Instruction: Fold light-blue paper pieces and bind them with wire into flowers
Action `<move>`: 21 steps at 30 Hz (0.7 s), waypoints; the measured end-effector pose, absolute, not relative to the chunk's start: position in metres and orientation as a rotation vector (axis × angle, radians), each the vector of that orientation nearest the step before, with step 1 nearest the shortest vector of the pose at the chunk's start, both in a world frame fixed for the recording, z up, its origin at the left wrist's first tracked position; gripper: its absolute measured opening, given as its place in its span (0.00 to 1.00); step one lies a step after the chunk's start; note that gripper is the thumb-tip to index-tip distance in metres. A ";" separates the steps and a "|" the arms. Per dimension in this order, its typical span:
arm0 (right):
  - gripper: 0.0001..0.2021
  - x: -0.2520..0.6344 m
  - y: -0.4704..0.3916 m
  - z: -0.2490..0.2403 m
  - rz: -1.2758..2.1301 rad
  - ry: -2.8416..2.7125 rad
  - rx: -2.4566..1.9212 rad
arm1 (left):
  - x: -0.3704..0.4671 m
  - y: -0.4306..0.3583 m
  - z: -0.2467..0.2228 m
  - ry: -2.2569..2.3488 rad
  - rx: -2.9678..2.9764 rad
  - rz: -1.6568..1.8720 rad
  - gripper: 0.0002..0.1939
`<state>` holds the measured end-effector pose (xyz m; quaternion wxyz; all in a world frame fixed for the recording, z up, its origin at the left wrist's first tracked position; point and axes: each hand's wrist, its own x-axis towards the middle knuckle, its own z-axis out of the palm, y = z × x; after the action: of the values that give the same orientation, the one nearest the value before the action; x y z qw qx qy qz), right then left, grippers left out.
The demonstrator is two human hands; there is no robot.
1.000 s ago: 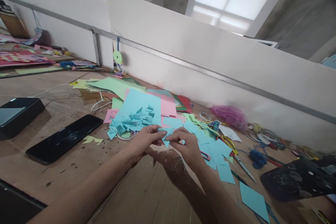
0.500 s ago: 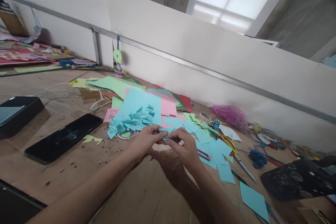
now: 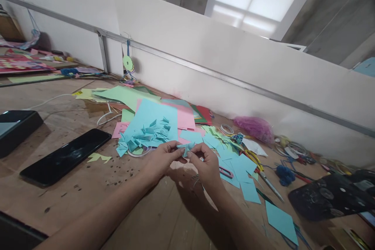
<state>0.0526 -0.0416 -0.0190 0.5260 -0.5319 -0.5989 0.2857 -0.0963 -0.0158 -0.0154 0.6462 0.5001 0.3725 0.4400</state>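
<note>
Between my two hands is a small folded piece of light blue paper [image 3: 186, 147], raised above the table. My left hand [image 3: 164, 159] pinches its left end, and my right hand [image 3: 206, 163] pinches its right side with thumb and fingers. Part of the paper is hidden by the fingertips. Just beyond my left hand, several folded blue paper pieces [image 3: 149, 131] lie heaped on a blue sheet [image 3: 170, 110]. To the right of my right hand, flat blue paper squares [image 3: 250, 191] are scattered, with a pink-handled cutter [image 3: 225, 172] on them.
Yellow-handled scissors [image 3: 271, 183] lie at the right, near blue yarn [image 3: 285, 175] and a dark case [image 3: 325, 197]. A black phone [image 3: 66, 156] rests at the left beside a dark box [image 3: 19, 129]. Coloured sheets [image 3: 125, 95] and a pink mesh bundle [image 3: 254, 128] line the white wall.
The folded paper between my hands shows a different shape, with a flap now standing up near the right fingers. My right fingers have shifted slightly. The whole view has moved a little.
</note>
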 end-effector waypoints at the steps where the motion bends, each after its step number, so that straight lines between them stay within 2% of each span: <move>1: 0.05 0.053 -0.041 -0.019 0.686 -1.422 -1.279 | -0.096 -0.017 -0.015 0.850 1.154 0.997 0.09; 21: 0.06 0.051 -0.046 -0.009 0.754 -1.430 -1.253 | -0.099 -0.023 -0.001 0.933 1.484 0.965 0.12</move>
<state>0.0506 -0.0456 -0.0095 0.5210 -0.5229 -0.5969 0.3144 -0.0986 -0.0233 -0.0006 0.5399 0.6243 0.3923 0.4059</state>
